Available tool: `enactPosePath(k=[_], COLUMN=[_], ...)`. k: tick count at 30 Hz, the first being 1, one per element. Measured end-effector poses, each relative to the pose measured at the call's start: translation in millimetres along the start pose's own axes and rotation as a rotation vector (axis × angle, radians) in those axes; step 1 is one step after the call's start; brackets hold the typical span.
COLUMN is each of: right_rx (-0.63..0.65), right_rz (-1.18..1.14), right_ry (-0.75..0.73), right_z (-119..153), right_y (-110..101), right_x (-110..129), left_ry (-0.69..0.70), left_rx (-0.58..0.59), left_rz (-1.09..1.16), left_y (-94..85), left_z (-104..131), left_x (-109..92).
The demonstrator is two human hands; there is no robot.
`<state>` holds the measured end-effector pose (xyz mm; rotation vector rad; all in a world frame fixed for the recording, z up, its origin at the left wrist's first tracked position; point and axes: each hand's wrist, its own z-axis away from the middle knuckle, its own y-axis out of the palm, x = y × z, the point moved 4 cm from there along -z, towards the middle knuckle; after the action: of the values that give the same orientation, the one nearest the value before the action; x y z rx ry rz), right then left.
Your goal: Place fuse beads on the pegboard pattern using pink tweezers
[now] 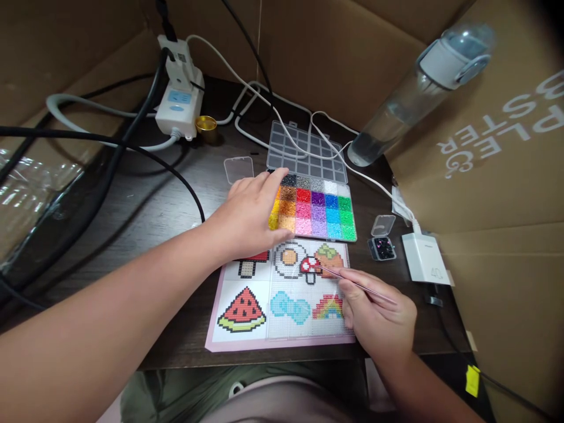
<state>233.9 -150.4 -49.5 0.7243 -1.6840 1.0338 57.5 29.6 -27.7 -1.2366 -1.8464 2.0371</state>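
Note:
My right hand [381, 311] pinches slim, pinkish metal tweezers [365, 286]. Their tip touches or hovers just over a small red-and-white mushroom made of fuse beads [310, 267], on a clear pegboard [304, 332]. Under the pegboard lies a pattern sheet [242, 286] with pixel pictures: an egg, a persimmon-like fruit, a bow, a rainbow and a watermelon slice. My left hand [249, 214] rests over the left end of the bead box [318, 205], thumb and fingers spread apart, covering some compartments. Sorted beads of many colours fill the box.
Behind the beads lies the box's open lid [308, 150], with a white cable across it. A water bottle [409, 106], a small case of dark beads [383, 248] and a charger [426, 258] stand right. Left are a power strip [180, 97], gold cup [206, 124] and black cables.

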Motion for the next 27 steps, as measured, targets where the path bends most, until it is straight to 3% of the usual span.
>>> enactPosePath(k=[9,18,24,27], right_rx=[0.024,0.050,-0.026,-0.140], right_rz=[0.093,0.066,-0.063,-0.171], right_ry=[-0.080,-0.038,0.048,0.057], right_z=[-2,-1,1,-1], right_y=[2,1,-3,-14], right_x=[2,-2,-1,2], left_ry=[-0.006,-0.003,0.002,0.004], left_rx=[0.010,0.004,0.005,0.004], left_rz=[-0.030,-0.033,-0.048,-0.053], left_y=[-1.7,-1.9,-1.8,-1.6], left_z=[0,1,1,0], left_x=[-3,-3,-3,-2])
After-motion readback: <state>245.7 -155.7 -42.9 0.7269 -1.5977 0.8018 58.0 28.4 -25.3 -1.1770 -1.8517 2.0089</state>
